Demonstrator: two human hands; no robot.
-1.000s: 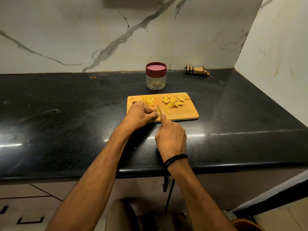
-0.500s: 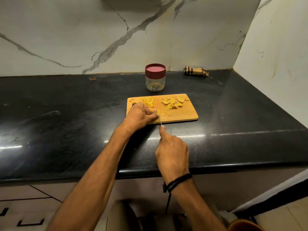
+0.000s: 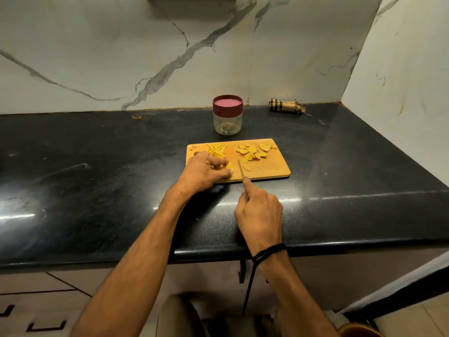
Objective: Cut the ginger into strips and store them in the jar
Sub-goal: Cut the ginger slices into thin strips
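Pinning a ginger slice (image 3: 229, 167) near the front edge of the board (image 3: 272, 170), your left grip (image 3: 206, 170) pinches it with curled fingers, just beside the knife (image 3: 241, 168) that your right grip (image 3: 258, 212) clasps. On so small a piece the blade could skid and nick those fingertips. Cut strips (image 3: 217, 150) and uncut slices (image 3: 252, 150) lie further back. The lidded jar (image 3: 227, 115) stands behind the board on the worktop (image 3: 97, 190).
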